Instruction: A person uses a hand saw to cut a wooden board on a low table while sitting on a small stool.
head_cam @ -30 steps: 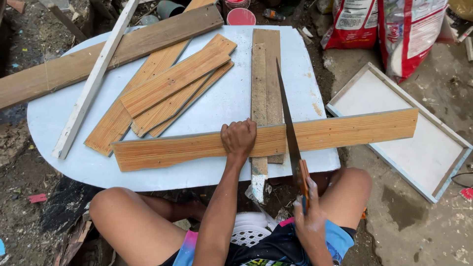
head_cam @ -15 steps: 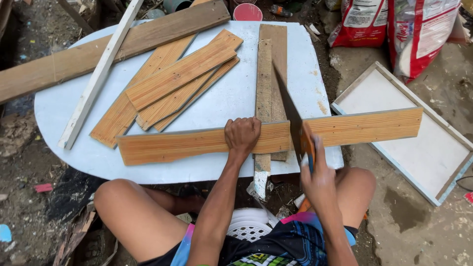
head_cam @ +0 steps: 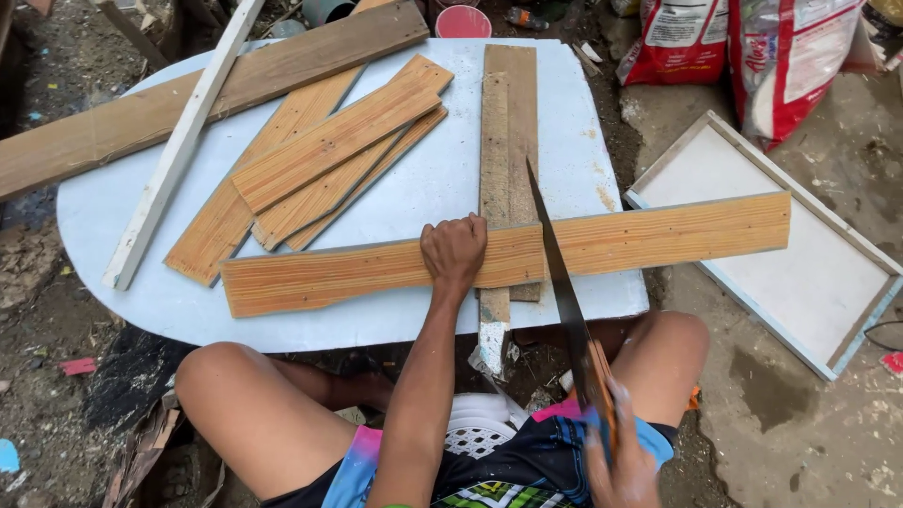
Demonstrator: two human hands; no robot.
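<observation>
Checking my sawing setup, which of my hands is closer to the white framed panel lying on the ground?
Right. The right hand grips the saw handle nearer the white framed panel; the left hand presses the long plank farther away.

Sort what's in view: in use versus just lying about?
In use: long orange-grained wooden plank, pinned by left hand; dark-bladed hand saw, gripped by right hand; pale blue oval tabletop.
Lying about: stacked short wooden boards; white slat; white framed panel; red-and-white sacks.
</observation>
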